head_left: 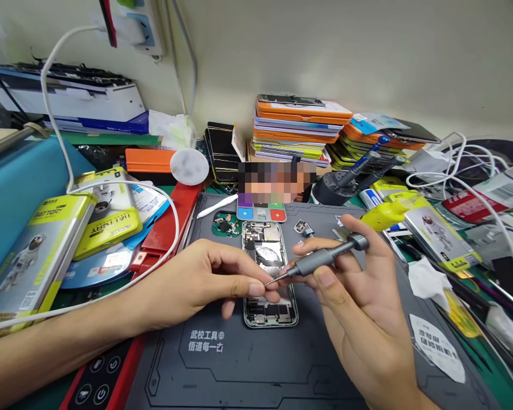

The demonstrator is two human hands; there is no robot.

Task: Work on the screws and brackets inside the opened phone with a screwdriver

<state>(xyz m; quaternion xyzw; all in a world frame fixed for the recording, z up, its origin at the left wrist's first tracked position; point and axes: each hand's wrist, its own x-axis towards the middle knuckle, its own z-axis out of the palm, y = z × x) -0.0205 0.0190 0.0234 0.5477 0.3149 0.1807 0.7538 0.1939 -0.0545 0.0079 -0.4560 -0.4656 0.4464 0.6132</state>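
My right hand [363,307] grips a grey precision screwdriver [318,261], its thin shaft pointing left and slightly down. At the tip, the thumb and fingers of my left hand [209,279] are pinched together; anything between them is too small or hidden to make out. Both hands are above an opened smartphone [270,317] with bare inner parts, lying on a dark grey work mat [256,364]. My left fingers cover part of its middle. Past the phone are a green circuit board [226,224] and a small metal part [301,226].
Battery packages [38,250] and a red device [165,222] lie to the left. A stack of boxes [299,122] stands at the back, beside a screwdriver holder [331,188]. A white cable [177,219] loops over the left side. A white sticker [438,347] rests at right.
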